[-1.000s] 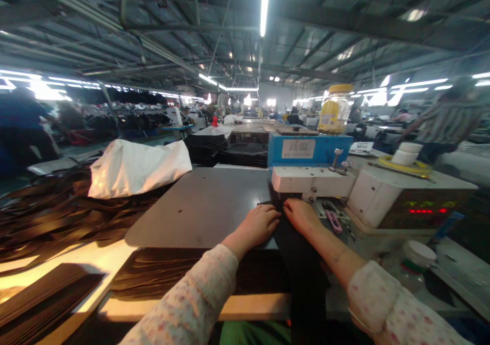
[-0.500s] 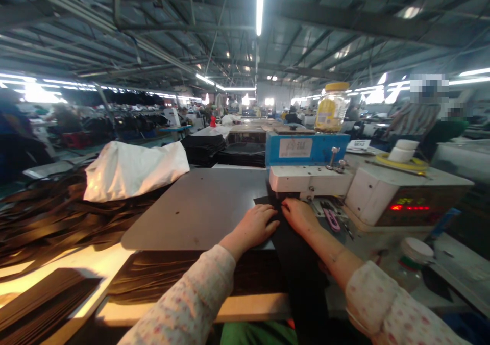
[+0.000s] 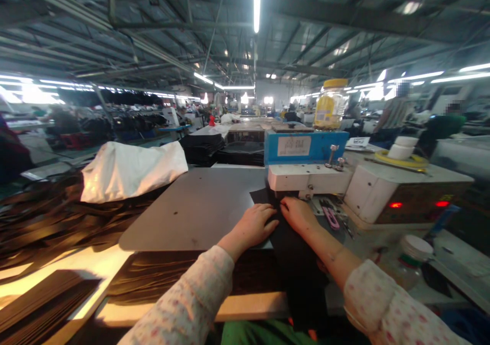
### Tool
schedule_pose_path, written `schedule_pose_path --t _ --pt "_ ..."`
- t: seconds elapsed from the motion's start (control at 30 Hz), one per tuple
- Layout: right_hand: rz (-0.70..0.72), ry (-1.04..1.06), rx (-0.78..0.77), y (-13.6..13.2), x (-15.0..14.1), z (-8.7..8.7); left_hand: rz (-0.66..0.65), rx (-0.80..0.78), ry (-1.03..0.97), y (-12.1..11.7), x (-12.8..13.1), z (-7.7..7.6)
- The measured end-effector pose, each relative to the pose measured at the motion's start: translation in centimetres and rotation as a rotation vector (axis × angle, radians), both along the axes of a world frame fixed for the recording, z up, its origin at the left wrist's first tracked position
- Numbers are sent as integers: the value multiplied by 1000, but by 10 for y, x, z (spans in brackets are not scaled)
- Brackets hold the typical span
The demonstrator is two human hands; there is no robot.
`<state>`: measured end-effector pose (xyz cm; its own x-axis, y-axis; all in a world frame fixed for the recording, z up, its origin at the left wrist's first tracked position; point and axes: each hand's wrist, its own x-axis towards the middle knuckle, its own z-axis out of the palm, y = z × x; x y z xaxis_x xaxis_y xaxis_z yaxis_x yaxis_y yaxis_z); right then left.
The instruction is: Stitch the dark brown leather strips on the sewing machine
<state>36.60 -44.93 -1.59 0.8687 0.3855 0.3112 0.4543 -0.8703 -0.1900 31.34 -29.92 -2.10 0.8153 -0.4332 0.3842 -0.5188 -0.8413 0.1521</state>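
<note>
While resting the left hand [image 3: 253, 226] over the grey metal plate [image 3: 191, 202], with thumb and fingers apart at the edge of the black strip [image 3: 296, 258], curl the right hand [image 3: 297, 215] onto it just in front of the blue-and-white machine [image 3: 321, 148]; cannot tell whether pinching or pressing. Have the strip's near end hanging past the worktop's [image 3: 252, 304] front edge.

A long strip of matte black material [image 3: 296, 263] lies flat across the right side of a gray metal plate [image 3: 199, 212], its far end close against a white machine head [image 3: 302, 179], one sharp corner jutting left. The near length, smooth and unfolded, drapes down past the table's front edge [image 3: 252, 304].
</note>
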Motion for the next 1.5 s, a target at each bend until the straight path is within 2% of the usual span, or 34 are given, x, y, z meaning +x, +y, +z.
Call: schedule_pose_path --t 1.5 --pt "-13 5 -12 1 0 0 -30 -41 32 2 0 0"
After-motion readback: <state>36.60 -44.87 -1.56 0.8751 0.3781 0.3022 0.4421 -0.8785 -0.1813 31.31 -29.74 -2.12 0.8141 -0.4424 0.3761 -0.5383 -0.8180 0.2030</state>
